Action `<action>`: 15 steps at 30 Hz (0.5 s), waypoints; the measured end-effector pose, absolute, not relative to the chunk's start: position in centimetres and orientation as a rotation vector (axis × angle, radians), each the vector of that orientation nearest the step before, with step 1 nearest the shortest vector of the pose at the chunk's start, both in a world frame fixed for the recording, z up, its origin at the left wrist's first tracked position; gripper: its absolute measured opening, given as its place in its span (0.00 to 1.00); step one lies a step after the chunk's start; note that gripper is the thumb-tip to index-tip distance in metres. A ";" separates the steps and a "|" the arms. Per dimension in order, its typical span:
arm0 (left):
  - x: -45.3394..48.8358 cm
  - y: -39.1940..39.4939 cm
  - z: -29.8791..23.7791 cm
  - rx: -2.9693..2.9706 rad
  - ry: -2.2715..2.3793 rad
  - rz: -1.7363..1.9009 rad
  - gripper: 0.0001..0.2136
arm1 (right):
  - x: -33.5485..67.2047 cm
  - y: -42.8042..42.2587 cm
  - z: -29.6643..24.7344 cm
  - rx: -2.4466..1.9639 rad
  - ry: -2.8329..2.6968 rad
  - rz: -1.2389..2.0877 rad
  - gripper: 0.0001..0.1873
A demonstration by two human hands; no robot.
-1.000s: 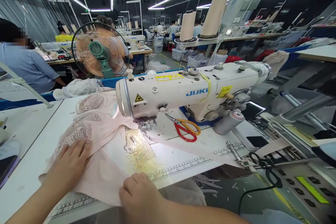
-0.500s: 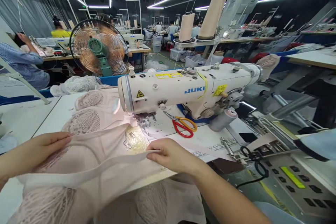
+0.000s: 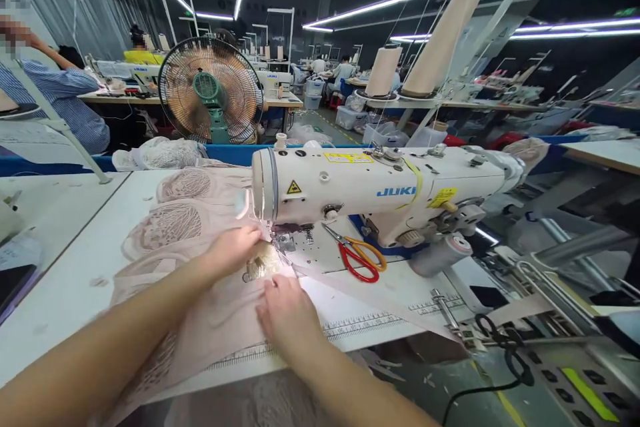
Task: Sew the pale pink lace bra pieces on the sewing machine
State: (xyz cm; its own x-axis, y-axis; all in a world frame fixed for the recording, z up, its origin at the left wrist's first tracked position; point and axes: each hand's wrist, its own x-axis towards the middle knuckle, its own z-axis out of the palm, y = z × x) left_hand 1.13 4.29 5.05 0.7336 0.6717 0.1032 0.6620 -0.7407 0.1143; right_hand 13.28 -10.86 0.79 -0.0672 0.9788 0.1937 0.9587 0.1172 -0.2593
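A pale pink bra with lace cups lies across the table under my forearms, its far end by the needle of a white sewing machine. My left hand is right beside the needle area, its fingers pressed together on the fabric. Nearer to me, my right hand has its fingers curled over the fabric's right edge, just below the shiny plate; its fingertips are partly hidden. A beige elastic band runs from the needle area toward the lower right.
Red-and-orange-handled scissors lie under the machine arm, near a grey thread cone. More lace cups spread on the left. A fan stands behind the table. A metal feeding device is at right. Other people work beyond.
My left hand has moved right and forward to the needle area. My right hand has shifted slightly nearer. The stretched fabric edge is now lowered and gathered at the machine; the view has turned left.
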 end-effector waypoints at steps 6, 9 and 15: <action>4.3 8.0 2.8 2.702 1.437 0.263 0.10 | 12.4 -9.0 -1.6 -1.630 -2.255 0.077 0.31; 4.4 8.6 3.3 2.642 1.530 0.318 0.12 | 14.1 -7.2 -0.6 -1.506 -2.419 0.173 0.34; 1.2 5.2 4.1 2.758 1.087 0.240 0.12 | 16.2 -5.2 0.6 -1.336 -2.515 0.225 0.34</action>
